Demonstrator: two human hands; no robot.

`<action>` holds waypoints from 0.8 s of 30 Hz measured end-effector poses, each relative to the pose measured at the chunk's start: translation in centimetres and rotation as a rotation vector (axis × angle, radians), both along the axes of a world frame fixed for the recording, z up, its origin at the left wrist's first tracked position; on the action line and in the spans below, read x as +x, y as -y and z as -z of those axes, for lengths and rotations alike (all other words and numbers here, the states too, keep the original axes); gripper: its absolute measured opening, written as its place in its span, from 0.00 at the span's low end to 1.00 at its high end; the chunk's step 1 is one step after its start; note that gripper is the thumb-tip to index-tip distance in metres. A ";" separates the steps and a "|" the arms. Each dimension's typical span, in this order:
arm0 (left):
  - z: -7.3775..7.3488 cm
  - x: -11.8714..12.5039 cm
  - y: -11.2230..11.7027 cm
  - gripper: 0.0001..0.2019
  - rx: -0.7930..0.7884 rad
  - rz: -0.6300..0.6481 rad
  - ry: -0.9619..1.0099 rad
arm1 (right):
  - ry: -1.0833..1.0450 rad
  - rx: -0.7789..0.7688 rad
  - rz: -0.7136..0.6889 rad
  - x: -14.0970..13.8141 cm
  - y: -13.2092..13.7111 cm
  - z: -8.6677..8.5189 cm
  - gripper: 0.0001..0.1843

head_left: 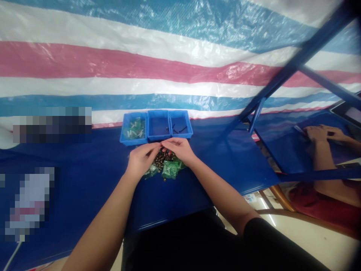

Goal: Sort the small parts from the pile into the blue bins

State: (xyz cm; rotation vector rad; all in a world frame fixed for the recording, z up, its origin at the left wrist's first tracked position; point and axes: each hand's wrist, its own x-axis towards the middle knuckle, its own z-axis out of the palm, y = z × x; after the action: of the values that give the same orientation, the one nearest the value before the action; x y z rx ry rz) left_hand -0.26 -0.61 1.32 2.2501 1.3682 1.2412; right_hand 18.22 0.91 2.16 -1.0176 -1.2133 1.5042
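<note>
My left hand and my right hand meet fingertip to fingertip just in front of the blue bins. Both are closed in a pinch, and whatever lies between the fingers is too small to make out. Under them is a heap of small dark, brassy metal pieces. A green-printed clear packet lies at the near side of the heap, and another clear packet sits partly beneath my left hand. One brassy piece rests apart, nearer to me.
Three blue bins stand in a row: the left bin holds clear-and-green packets, the middle bin a tiny piece, the right bin dark slender pieces. A blue metal frame rises at right; beyond it are another person's hands.
</note>
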 end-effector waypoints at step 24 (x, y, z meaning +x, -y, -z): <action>-0.3 0.1 0.0 0.14 -0.017 -0.116 -0.027 | 0.088 0.111 0.028 0.5 -0.4 0.4 0.17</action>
State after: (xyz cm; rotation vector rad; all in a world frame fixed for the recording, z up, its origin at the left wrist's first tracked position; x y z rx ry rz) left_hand -0.13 -0.63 1.61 2.2115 1.5334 1.2338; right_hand 18.74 1.26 1.77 -1.0307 -1.3246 1.3671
